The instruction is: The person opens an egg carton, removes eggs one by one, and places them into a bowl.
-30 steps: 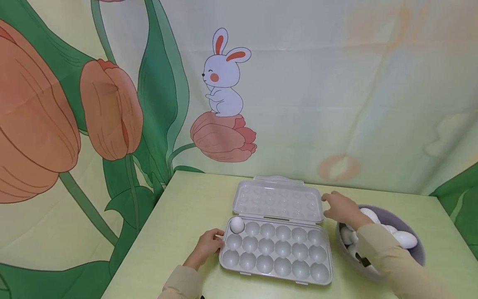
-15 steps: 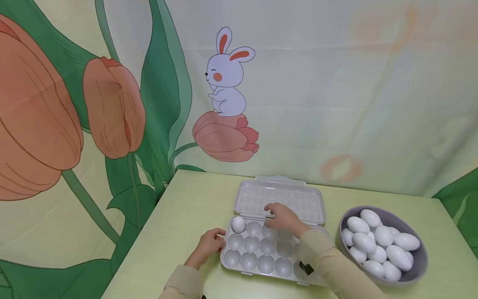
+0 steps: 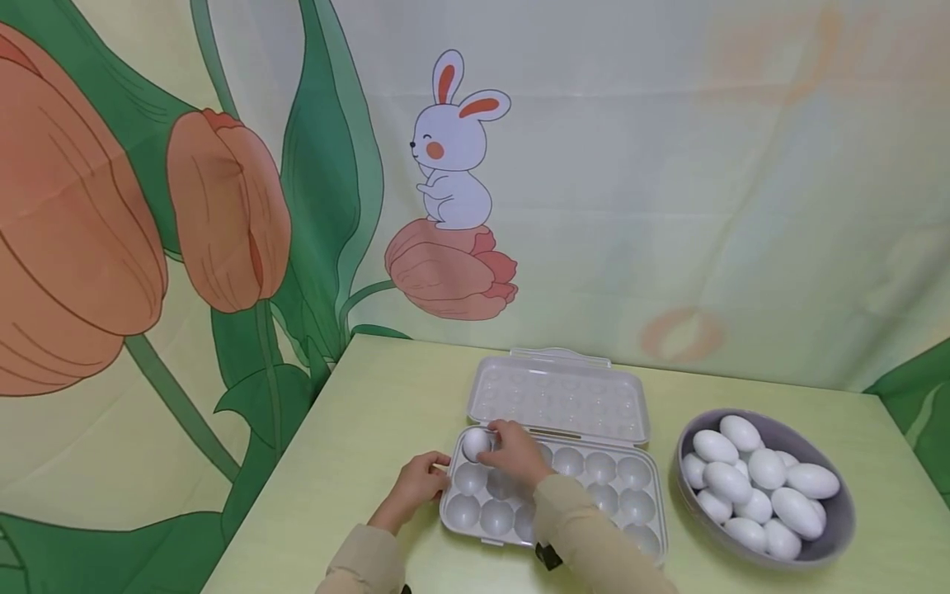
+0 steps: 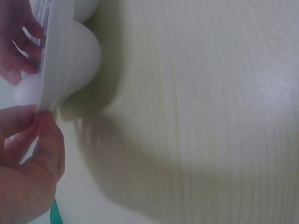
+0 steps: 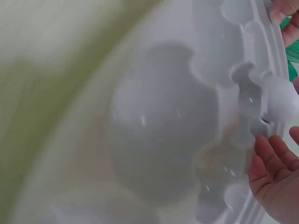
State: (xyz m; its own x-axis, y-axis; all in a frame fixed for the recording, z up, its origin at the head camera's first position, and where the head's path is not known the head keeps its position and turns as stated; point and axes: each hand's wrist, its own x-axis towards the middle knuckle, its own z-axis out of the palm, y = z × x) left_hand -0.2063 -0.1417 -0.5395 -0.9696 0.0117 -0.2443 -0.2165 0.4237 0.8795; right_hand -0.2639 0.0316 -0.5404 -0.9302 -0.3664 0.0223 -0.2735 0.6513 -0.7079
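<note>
A grey plastic egg carton [image 3: 653,528] lies with its lid [image 3: 557,400] folded back. One white egg [image 3: 476,445] sits in its back left cup. My left hand [image 3: 416,488] pinches the carton's left rim between thumb and fingers, as the left wrist view shows. My right hand [image 3: 519,454] reaches over the back row, its fingertips close to the egg's right side. Seen from the right wrist, its fingers [image 5: 268,161] are loosely bent and spread, beside the egg [image 5: 279,99] rather than wrapped round it. The other cups that show hold nothing.
To the right of the carton stands a grey-purple bowl [image 3: 840,536] heaped with several white eggs [image 3: 750,470]. A pale table [image 3: 393,388] carries everything, with a printed rabbit-and-tulip cloth [image 3: 594,206] hanging behind it.
My right hand has moved left from beside the bowl, across the carton, to the egg in the back left cup. My left hand has kept its place at the rim.
</note>
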